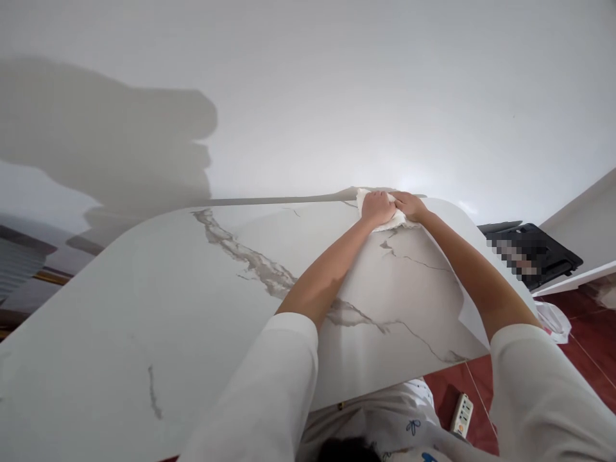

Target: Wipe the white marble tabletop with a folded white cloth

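Both arms reach out to the far side of a white marble-patterned tabletop [192,308]. My left hand [378,209] presses down on a crumpled white cloth [398,221], its fingers curled over it. Right beside it, my right hand [410,206] grips the cloth's right part, its fingertips close to my left hand. The cloth lies flat against the surface near the back edge. Parts of it are hidden under both hands.
A white wall [308,96] rises just behind the table's back edge. To the right lies an open black case [553,247], with a white plastic bag [553,321] below it. A power strip [462,414] rests on the red tiled floor [481,378].
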### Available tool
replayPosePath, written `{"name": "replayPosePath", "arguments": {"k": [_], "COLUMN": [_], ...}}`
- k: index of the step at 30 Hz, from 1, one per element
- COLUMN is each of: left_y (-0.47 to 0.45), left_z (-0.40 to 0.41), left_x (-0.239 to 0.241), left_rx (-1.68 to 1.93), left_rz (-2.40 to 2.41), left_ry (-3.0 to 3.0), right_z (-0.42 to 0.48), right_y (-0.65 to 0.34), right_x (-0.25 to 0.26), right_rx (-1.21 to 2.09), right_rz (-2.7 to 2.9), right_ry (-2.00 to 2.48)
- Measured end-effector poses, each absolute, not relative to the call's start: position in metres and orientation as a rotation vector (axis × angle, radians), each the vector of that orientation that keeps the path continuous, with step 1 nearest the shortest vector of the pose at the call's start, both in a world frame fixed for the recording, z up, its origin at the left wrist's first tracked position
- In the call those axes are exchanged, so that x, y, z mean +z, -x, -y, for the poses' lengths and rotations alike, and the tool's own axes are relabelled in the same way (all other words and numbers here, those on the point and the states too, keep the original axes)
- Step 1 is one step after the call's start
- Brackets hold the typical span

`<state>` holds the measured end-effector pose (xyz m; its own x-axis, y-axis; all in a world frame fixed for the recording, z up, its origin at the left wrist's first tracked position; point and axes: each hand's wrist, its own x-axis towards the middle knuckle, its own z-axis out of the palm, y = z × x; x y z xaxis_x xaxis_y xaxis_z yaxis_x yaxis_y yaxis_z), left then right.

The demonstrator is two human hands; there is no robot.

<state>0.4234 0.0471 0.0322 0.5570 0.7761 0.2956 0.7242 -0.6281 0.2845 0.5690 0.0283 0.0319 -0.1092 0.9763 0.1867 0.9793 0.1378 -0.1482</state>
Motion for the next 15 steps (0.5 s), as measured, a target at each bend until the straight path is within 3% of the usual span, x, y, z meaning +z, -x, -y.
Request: {"name": "replayPosePath", "arguments": {"k": [5,15], "left_y": [-0.425,-0.414], "left_z": [-0.064,-0.019], "left_x": [0.034,0.029], "left_rx": [0.567,0.604], "left_rz": [-1.296,-1.235], "left_ry": [-2.638,-2.685], "right_z": [-0.046,-0.008], "right_y": [-0.568,-0.579], "right_x": [0.033,0.016], "right_rx": [-0.009,-0.038], "right_rz": [2.135,2.283], "right_ry": [2.046,1.761]}}
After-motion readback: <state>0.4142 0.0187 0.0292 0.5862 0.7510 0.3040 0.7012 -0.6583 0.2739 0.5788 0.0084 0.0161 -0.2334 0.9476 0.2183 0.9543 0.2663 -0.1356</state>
